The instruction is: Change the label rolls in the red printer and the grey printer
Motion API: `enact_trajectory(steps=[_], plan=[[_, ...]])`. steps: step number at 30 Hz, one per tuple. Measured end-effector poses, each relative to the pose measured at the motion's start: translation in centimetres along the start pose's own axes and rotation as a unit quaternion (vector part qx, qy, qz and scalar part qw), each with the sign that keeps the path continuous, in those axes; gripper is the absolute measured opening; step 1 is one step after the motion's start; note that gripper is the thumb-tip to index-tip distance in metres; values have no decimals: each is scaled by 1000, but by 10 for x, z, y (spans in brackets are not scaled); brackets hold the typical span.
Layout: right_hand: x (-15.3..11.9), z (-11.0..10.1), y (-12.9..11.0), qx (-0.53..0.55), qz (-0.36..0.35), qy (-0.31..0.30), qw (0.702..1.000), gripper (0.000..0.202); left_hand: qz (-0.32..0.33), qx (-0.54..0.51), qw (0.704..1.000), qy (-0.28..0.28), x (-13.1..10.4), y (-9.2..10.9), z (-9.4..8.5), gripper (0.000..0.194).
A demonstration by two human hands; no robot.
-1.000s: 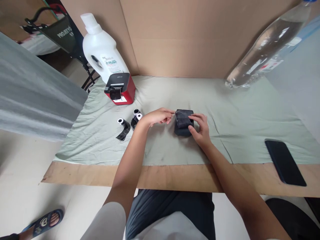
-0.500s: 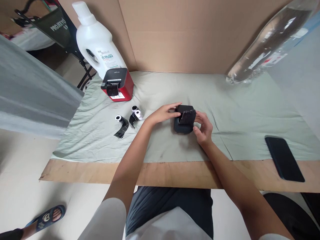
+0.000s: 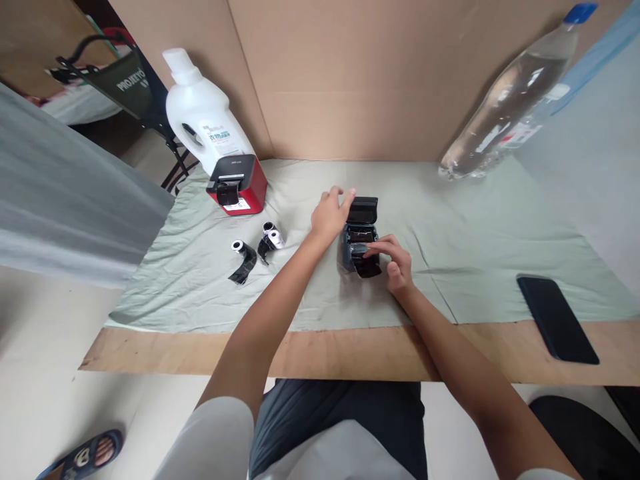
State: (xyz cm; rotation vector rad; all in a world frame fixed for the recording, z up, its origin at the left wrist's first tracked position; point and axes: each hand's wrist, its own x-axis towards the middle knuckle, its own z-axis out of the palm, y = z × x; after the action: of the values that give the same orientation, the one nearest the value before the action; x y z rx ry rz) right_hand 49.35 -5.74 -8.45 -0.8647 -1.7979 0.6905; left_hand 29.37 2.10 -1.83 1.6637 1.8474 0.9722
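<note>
The printer (image 3: 355, 249) stands on the tabletop (image 3: 325, 355), lid (image 3: 363, 211) raised. Left hand (image 3: 330, 215): fingers half-curled beside the lid; grip unclear. Right hand (image 3: 399, 263): fingers parted, grasping nothing, index fingertip at the printer's opening (image 3: 361, 235).

Left: I am holding the left forearm (image 3: 267, 328) slantwise across the near edge of the table (image 3: 165, 349), pale sleeve (image 3: 213, 437) ending around the elbow. The left hand (image 3: 331, 212) is lying well inside that edge, back uppermost, fingers bending loosely.

Right: I am angling the right forearm (image 3: 453, 357) over the same edge, slanting in from the right. The right hand (image 3: 399, 261) is sitting slightly nearer me, index finger pointing towards the left edge, other fingers curling, thumb standing apart. I am seeing both hands lying close together, not touching each other.
</note>
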Motion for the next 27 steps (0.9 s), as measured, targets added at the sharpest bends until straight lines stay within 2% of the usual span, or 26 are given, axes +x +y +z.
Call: enact_trajectory(steps=[1, 2, 4, 6, 8, 12, 17, 21, 25, 27], plan=[[0, 1, 3, 15, -6, 24, 1000, 76, 43, 36, 998, 19, -7, 7, -5, 43], [0, 2, 6, 31, -12, 55, 998, 73, 80, 77, 994, 3, -13, 14, -10, 37], [1, 3, 13, 64, -22, 121, 990, 63, 112, 172, 972, -112, -20, 26, -15, 25], [4, 4, 19, 94, -14, 168, 981, 56, 90, 261, 936, -220, -20, 35, -16, 19], [6, 3, 24, 112, 9, 188, 976, 52, 60, 314, 910, -266, -17, 40, -13, 26], [8, 1, 25, 116, 44, 196, 973, 48, 76, 373, 884, -271, -15, 47, 1, 37], [9, 1, 21, 119, 48, 198, 972, 43, 132, 400, 872, -249, -24, 55, 15, 33], [10, 1, 21, 119, 54, 201, 971, 42, 185, 410, 860, -241, -25, 55, 12, 31], [11, 1, 24, 115, 61, 205, 970, 43, 233, 421, 837, -260, -16, 48, 3, 33], [11, 1, 26, 118, 63, 208, 969, 43, 241, 416, 834, -271, -12, 45, 0, 36]])
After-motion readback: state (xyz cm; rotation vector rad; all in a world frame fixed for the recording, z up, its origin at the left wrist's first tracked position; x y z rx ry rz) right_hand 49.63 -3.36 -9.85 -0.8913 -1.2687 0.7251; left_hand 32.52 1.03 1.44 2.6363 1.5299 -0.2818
